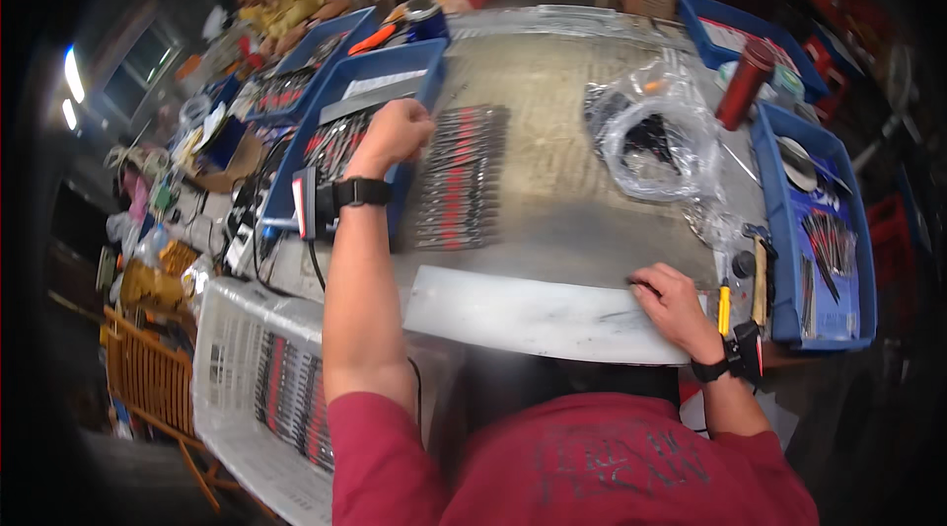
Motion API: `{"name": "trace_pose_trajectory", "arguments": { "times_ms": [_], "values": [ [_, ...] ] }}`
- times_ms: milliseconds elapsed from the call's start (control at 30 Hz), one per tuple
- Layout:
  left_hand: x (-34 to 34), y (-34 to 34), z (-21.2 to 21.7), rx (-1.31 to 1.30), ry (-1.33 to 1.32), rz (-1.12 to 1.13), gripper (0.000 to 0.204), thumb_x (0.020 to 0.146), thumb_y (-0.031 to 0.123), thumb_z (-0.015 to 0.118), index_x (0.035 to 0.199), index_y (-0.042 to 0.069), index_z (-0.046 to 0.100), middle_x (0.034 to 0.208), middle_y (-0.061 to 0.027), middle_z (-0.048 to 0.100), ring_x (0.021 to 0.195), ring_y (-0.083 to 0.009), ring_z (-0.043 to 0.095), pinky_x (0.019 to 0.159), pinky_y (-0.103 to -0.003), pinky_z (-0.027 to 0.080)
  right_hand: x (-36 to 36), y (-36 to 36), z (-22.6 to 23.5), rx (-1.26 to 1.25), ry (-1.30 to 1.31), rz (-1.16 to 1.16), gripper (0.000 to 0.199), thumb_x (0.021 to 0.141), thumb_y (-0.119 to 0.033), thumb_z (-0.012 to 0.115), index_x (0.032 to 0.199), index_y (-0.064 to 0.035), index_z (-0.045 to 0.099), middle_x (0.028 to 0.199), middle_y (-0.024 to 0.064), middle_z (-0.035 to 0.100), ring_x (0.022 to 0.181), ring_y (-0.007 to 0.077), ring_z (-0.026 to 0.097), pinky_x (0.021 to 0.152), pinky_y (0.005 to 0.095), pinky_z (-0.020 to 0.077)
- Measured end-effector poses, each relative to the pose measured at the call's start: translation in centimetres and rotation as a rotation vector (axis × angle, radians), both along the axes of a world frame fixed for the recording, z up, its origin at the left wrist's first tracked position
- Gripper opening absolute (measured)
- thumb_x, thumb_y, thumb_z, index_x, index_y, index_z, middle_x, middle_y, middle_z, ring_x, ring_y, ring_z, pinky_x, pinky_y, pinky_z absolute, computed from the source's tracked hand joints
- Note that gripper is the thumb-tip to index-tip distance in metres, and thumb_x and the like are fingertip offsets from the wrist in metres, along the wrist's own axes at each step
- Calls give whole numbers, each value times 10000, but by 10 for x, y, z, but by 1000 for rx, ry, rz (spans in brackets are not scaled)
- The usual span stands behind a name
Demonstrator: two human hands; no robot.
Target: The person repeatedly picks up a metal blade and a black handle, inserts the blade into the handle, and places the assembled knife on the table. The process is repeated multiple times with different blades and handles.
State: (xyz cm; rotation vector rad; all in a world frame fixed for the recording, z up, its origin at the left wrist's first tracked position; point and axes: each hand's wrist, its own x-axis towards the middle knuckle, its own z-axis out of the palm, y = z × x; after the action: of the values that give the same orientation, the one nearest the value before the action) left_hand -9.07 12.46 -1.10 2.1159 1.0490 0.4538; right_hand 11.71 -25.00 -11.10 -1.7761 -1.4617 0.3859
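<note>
Work status: judged from the layout, the arranging of slim tools is partly complete.

Arranged portion: a row of slim tools (459,181) with red and dark parts lies side by side on the bench (552,131), left of the frame centre. More packed tools (286,398) stand in ordered lines inside the white crate (219,358) at the lower left.

Outstanding portion: loose tools (330,136) lie in the blue tray (390,59) at the upper left, less evenly ordered; these appear to be what is left. No count can be taken.

Hand positions: the left hand (400,131) is raised between the blue tray and the row. Its fingers are curled inward; whether they pinch a tool cannot be told. The right hand (673,304) is at the right end of the white sheet (523,314), lower centre. Its fingers are bent; any grip on the sheet cannot be confirmed.
</note>
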Motion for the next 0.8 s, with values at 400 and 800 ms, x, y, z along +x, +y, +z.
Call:
{"name": "trace_pose_trajectory", "arguments": {
  "times_ms": [400, 800],
  "values": [
    [89, -163, 4, 387, 10, -628, 143, 771, 92, 649, 855, -11, 597, 756, -202, 610, 723, -364, 606, 647, -395, 469, 20, 0, 42, 328, -186, -213, 220, 823, -94, 592, 1019, 5, 609, 956, 157, 597, 862, 328, 577, 764, 398, 460],
    [73, -239, -25, -418, -579, -331, 277, 801, -8, 675, 1060, -30, 579, 775, -42, 620, 634, -116, 592, 600, -239, 487, 5, -9, 31, 326, -84, -16, 155, 830, -175, 630, 887, -31, 632, 770, 108, 598, 750, 287, 556, 693, 388, 424]
  ]
}}
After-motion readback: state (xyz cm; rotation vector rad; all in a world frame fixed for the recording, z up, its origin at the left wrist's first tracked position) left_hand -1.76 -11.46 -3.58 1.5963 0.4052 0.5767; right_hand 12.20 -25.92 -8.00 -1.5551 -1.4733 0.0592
